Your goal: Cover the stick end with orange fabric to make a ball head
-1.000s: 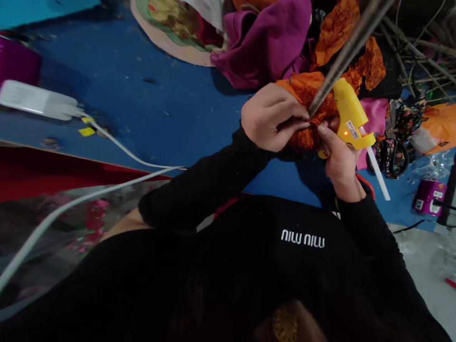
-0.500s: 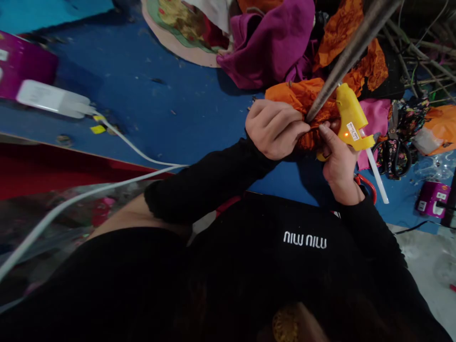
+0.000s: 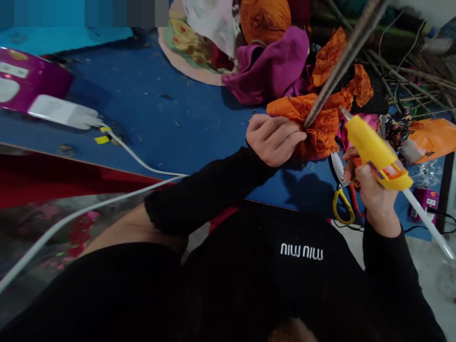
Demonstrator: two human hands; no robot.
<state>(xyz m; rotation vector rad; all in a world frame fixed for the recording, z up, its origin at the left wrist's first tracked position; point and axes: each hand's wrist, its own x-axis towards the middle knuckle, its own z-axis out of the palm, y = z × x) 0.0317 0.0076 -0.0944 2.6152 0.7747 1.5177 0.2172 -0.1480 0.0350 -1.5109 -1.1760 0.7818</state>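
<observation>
My left hand [image 3: 276,140] pinches the orange cloth [image 3: 323,133] by the end of the stick [image 3: 336,76], over the table [image 3: 199,118]. My right hand [image 3: 374,187] grips the glue gun [image 3: 372,145], its tip [image 3: 344,113] near the cloth. I should hold the cloth still; that tip may be hot.

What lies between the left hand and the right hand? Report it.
In the head view, crumpled orange fabric against the left hand, then scissors beside the right hand.
</observation>
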